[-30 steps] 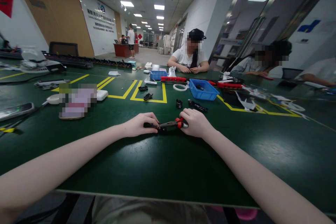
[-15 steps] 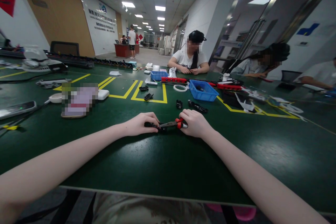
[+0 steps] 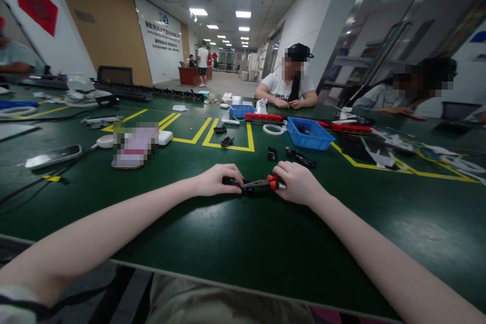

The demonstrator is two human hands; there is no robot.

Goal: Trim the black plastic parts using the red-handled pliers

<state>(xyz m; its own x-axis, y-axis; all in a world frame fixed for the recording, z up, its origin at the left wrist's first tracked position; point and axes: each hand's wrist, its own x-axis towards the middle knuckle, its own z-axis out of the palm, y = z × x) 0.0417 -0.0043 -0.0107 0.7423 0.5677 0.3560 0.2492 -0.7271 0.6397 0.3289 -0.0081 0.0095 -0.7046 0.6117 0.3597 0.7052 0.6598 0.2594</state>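
Note:
My left hand (image 3: 216,180) is closed around a small black part (image 3: 230,181), held low over the green table. In my right hand (image 3: 299,182) are red-handled needle-nose pliers (image 3: 261,183), their jaws pointing left and reaching the black part beside my left fingertips. Whether the jaws grip it I cannot tell. Just beyond my right hand lie a small black piece (image 3: 272,153) and a longer black piece (image 3: 300,157). Two more black pieces, one of them a clip-like part (image 3: 227,142), rest by the yellow tape square further off.
A blue bin (image 3: 309,134) with dark parts stands beyond my right hand, next to a white ring of tape (image 3: 273,129). A phone (image 3: 134,147) and a white case (image 3: 164,137) lie at left. A person in a black cap (image 3: 290,86) sits across the green table (image 3: 212,243).
The whole view has shifted, so table and hands appear further right. Both hands keep their hold on the black part and the pliers, with little movement between them.

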